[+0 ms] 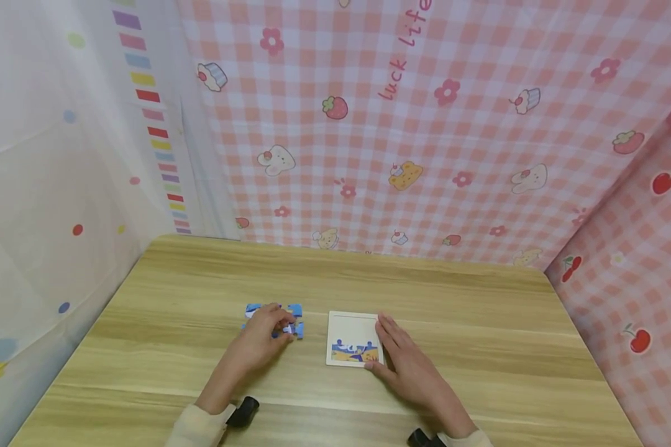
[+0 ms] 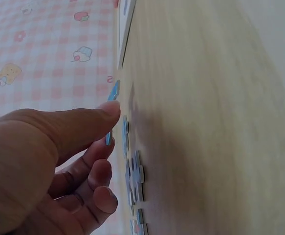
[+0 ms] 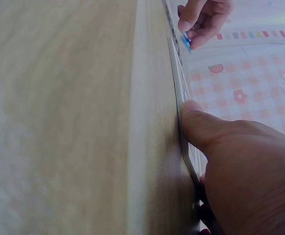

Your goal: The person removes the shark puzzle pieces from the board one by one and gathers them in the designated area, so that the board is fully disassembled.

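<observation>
Blue loose puzzle pieces (image 1: 295,309) lie on the wooden table (image 1: 481,347) by the left hand (image 1: 263,332) in the head view; beside them, a cream tray (image 1: 355,326) carries a blue-and-orange picture row (image 1: 355,352). The right hand (image 1: 410,369) lies along its edge, fingers extended. Left wrist view: thumb and finger pinch a thin light-blue piece (image 2: 114,90) above the table. Right wrist view: the right thumb touches the tray.

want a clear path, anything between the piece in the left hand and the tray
Nothing visible blocks the held piece; only flat loose pieces and bare table lie between the left hand and the tray.
</observation>
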The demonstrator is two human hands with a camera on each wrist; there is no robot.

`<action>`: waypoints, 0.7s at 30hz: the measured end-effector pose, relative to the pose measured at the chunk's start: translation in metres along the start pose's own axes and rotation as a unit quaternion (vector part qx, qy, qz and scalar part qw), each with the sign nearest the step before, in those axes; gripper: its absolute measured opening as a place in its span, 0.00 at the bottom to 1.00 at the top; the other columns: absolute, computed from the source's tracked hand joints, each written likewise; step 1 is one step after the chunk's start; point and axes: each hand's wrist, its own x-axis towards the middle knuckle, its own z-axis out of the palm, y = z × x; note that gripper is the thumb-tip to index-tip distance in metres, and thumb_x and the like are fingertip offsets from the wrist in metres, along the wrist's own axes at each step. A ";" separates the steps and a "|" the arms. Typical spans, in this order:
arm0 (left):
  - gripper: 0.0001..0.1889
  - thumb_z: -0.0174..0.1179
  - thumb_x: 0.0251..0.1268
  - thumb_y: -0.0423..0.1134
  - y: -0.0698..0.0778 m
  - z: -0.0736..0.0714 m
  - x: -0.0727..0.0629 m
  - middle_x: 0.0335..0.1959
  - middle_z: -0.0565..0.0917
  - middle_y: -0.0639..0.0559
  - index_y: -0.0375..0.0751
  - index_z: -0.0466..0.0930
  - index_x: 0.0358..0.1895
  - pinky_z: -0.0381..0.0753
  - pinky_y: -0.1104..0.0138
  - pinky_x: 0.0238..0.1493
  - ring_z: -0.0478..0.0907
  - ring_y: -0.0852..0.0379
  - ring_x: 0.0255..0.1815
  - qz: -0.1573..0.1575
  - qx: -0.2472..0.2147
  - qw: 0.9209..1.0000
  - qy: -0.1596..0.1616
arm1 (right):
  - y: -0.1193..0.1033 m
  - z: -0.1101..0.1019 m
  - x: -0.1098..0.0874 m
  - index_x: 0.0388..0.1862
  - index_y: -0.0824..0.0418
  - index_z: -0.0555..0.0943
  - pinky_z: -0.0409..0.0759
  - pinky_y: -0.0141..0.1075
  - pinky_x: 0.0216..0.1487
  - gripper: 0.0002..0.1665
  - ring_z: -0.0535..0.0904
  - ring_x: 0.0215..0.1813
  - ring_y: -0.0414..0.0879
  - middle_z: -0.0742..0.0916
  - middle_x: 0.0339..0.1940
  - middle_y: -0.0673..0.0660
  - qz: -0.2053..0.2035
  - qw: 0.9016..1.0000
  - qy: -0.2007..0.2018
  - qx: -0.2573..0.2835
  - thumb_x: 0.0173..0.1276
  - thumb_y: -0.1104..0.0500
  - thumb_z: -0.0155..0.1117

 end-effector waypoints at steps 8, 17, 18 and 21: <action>0.10 0.72 0.62 0.35 0.002 0.003 0.001 0.49 0.84 0.46 0.39 0.88 0.46 0.81 0.52 0.57 0.80 0.48 0.53 -0.020 0.038 0.999 -0.008 | -0.001 0.000 0.000 0.82 0.63 0.56 0.57 0.52 0.81 0.50 0.51 0.86 0.54 0.56 0.86 0.57 0.002 1.000 -0.004 -0.001 0.74 0.38 0.61; 0.11 0.71 0.62 0.34 0.003 0.006 0.002 0.51 0.85 0.42 0.36 0.88 0.46 0.79 0.49 0.62 0.80 0.42 0.58 -0.026 0.047 0.999 0.000 | -0.001 0.001 0.000 0.82 0.63 0.57 0.58 0.52 0.81 0.50 0.51 0.86 0.54 0.57 0.86 0.56 0.002 1.000 -0.001 -0.001 0.74 0.38 0.61; 0.11 0.71 0.62 0.34 0.003 0.006 0.002 0.53 0.85 0.40 0.36 0.88 0.47 0.79 0.48 0.63 0.80 0.40 0.59 -0.026 0.048 0.999 0.000 | -0.001 0.001 0.000 0.82 0.63 0.57 0.58 0.52 0.81 0.50 0.52 0.86 0.55 0.57 0.86 0.57 0.001 1.000 0.002 -0.001 0.74 0.38 0.61; 0.12 0.70 0.63 0.34 0.003 0.005 0.002 0.57 0.84 0.37 0.36 0.88 0.48 0.74 0.44 0.68 0.76 0.35 0.66 -0.027 0.047 0.999 -0.002 | 0.000 0.000 0.000 0.82 0.63 0.57 0.58 0.52 0.81 0.50 0.52 0.86 0.54 0.57 0.86 0.57 0.000 1.000 0.003 -0.003 0.74 0.37 0.61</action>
